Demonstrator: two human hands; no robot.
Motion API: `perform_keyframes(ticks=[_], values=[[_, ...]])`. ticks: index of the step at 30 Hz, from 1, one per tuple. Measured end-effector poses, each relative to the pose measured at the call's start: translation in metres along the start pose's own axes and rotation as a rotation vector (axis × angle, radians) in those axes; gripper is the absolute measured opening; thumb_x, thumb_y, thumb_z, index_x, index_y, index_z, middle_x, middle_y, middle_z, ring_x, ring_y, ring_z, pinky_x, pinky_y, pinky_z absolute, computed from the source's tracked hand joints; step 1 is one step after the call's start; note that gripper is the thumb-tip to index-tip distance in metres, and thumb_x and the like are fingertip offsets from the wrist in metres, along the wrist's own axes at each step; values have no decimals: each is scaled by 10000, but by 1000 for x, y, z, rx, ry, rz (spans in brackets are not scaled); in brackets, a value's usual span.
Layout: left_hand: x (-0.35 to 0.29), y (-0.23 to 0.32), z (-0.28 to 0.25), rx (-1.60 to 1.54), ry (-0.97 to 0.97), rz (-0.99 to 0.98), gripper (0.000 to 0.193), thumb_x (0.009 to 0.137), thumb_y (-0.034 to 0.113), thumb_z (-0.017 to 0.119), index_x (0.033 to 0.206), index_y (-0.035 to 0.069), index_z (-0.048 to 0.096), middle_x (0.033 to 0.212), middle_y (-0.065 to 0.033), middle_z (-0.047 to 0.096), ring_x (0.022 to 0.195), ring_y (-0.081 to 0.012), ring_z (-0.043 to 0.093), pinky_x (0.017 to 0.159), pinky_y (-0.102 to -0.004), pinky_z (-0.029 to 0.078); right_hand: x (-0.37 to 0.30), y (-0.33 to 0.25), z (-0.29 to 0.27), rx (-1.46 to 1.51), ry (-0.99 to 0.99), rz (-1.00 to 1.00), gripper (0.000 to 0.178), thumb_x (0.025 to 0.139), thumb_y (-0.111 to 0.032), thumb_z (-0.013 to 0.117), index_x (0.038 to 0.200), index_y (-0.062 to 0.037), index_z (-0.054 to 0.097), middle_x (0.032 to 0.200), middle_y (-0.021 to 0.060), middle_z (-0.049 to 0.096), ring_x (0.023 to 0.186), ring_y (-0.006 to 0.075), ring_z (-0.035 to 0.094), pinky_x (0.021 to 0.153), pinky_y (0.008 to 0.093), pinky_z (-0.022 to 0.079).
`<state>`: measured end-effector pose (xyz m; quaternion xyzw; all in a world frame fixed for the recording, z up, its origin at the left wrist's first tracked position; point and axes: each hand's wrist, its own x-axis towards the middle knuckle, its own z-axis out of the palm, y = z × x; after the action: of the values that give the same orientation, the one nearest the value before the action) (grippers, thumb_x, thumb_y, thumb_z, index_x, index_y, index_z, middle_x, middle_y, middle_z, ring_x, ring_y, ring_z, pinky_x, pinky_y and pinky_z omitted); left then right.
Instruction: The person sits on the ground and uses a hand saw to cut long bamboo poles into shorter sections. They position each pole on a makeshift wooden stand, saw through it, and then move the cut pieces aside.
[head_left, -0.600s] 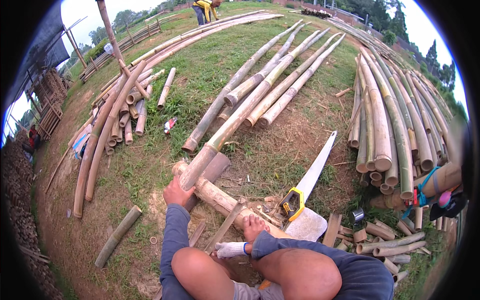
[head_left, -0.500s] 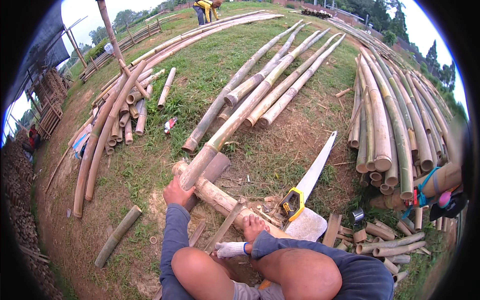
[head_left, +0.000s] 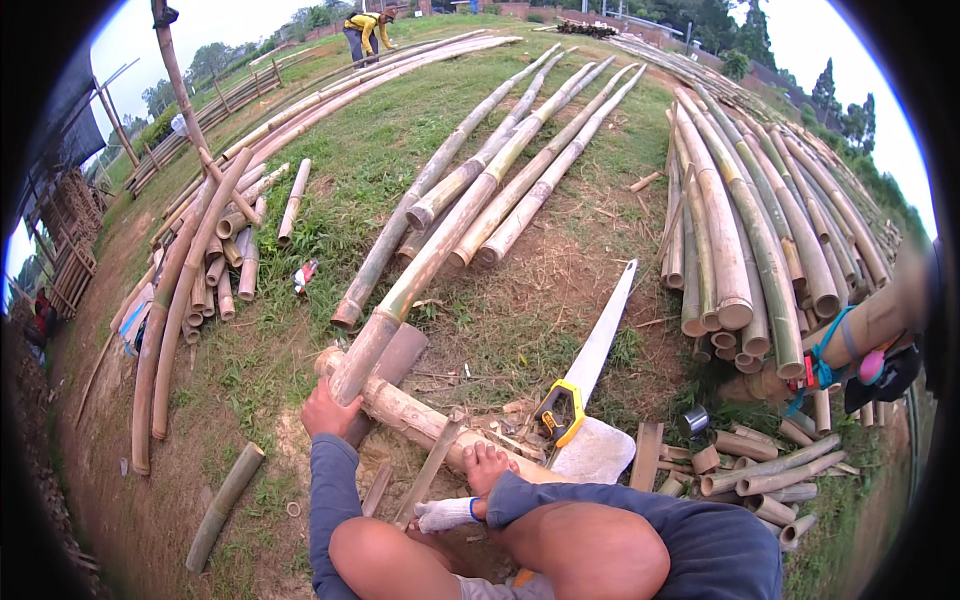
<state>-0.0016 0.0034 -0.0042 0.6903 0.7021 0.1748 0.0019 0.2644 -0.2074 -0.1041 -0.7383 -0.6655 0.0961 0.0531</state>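
Between two bare, bent knees, tucked low, a right hand in a white knitted glove, fingers apparently curled, right by the lower end of a thin, split bamboo slat; no telling from here whether gripping anything. Just beyond, a bare foot, seemingly planted on a thick, peeled, pale-tan bamboo log lying crosswise. And there, at the log's left end, a bare left hand, wrapped around the near end of a long, greenish-tan bamboo pole, laid over the log and stretching away up the grass! A sound hold, by the look of it: press down through the palm, seat the pole snugly on the log, let the foot check any roll, and mind those fingertips so near the cut end. Under the log, a short, dark-brown bamboo length. Off to the right, a handsaw with silver blade and yellow-and-black handle, then a shiny metal cup beside short, hollow bamboo offcuts. Farther up, alongside the held pole, several long, weathered bamboo poles. Way off at the top, a stooping worker in a yellow top.
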Motion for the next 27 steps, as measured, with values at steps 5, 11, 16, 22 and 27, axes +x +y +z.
perform_keyframes(ticks=[5, 11, 16, 22, 27], values=[[-1, -2, 2, 14, 27, 13, 855, 682, 547, 911, 1339, 86, 617, 1150, -178, 752, 1025, -378, 741, 896, -497, 583, -2, -3, -10, -23, 9, -9, 351, 1030, -299, 514, 1344, -158, 586, 1338, 55, 595, 1155, 281, 656, 858, 501, 604], [-1, -4, 6, 13, 70, 35, 857, 673, 540, 913, 1340, 90, 618, 1138, -185, 751, 1001, -390, 739, 880, -504, 581, -2, -3, -10, -17, 32, 4, 340, 1022, -301, 512, 1324, -170, 597, 1321, 52, 603, 1141, 278, 655, 834, 499, 599], [-1, -6, 8, -10, 82, 52, 838, 673, 528, 915, 1319, 84, 622, 1125, -190, 752, 989, -395, 738, 871, -512, 580, -4, -4, -2, -19, 122, 17, 330, 1020, -302, 509, 1310, -172, 598, 1282, 49, 603, 1107, 271, 649, 812, 497, 593], [0, -6, 8, -12, 93, 69, 815, 676, 520, 917, 1296, 78, 625, 1110, -197, 751, 987, -396, 738, 862, -516, 581, 0, 1, 9, -57, 272, -59, 260, 990, -283, 545, 1215, -178, 621, 1193, 36, 616, 1043, 249, 662, 762, 477, 585], [-6, -9, 9, 12, 48, 42, 822, 675, 525, 917, 1302, 81, 623, 1106, -197, 754, 978, -397, 741, 859, -512, 584, -4, 0, 19, -91, 355, -51, 166, 932, -241, 602, 1074, -175, 658, 1075, 18, 641, 923, 221, 685, 684, 440, 568]])
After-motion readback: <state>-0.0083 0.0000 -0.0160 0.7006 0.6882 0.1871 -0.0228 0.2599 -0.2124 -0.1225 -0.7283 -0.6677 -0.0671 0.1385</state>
